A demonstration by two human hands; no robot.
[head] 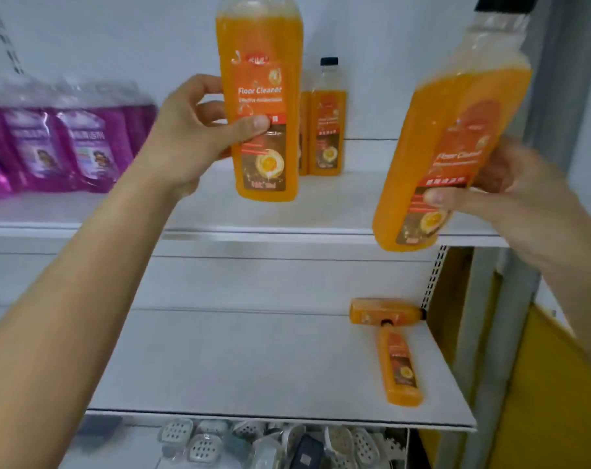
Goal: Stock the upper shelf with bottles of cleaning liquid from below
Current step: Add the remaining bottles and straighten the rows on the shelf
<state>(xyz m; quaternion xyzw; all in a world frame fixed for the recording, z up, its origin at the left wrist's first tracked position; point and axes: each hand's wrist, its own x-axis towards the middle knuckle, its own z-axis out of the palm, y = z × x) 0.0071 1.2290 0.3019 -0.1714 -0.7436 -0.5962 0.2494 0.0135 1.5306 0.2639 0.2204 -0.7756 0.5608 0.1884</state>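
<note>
Facing label-forward over the upper shelf (287,220), 1 orange bottle (263,93) is gripped by the left hand (199,137), fingers (207,83) and thumb curled round the label. A 2nd orange bottle (449,137), tilted, is held at the shelf's right front edge by the right hand (524,194), fingers (505,164) wrapped round it. 2 standing bottles (326,126) are seen at its back, 2 lying bottles (400,367) on the lower shelf (253,360).

Left: purple pouches (60,143), labelled, clear-topped, standing in a row, blurred; bottom: white dishes (199,445) with holes, heaped loosely, a dark object (309,455) among them; right edge: yellow panel (541,384), upright, beside a grey post (486,316).
</note>
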